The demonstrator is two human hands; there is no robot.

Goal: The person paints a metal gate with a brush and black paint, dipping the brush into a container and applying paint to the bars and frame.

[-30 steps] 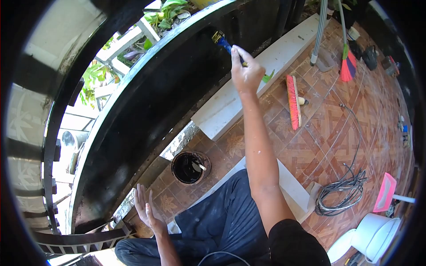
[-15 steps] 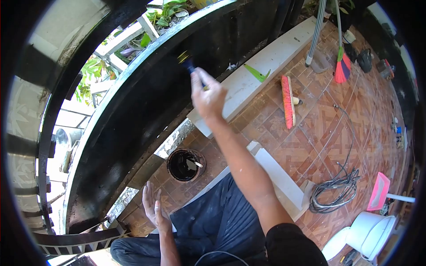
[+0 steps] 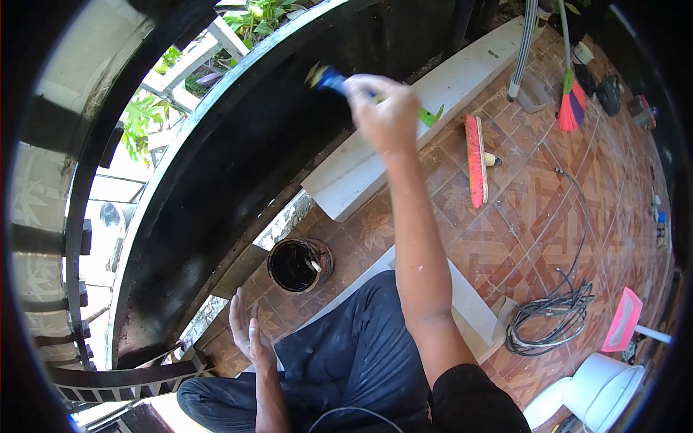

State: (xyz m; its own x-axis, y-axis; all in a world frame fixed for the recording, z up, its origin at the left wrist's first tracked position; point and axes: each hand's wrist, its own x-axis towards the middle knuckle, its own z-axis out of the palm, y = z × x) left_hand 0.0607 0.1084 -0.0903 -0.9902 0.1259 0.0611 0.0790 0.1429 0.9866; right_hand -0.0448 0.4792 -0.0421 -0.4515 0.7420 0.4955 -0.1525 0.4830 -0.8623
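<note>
My right hand [image 3: 385, 112] is raised and shut on a blue-handled paintbrush [image 3: 328, 78], whose bristles lie against the black metal panel [image 3: 238, 166] of the railing. My left hand [image 3: 245, 333] hovers low by my knee with fingers apart, holding nothing. A round tin of black paint [image 3: 297, 264] with a stick in it stands on the tiled floor between my left hand and the panel.
A white board [image 3: 404, 123] lies along the panel's base. On the tiles are a red brush head [image 3: 475, 160], a broom [image 3: 570, 94], coiled cable [image 3: 548, 317], a pink dustpan [image 3: 624, 319] and a white bucket [image 3: 603, 382].
My right hand swept the brush left along the panel, then back right and upward. The left hand has barely moved.
</note>
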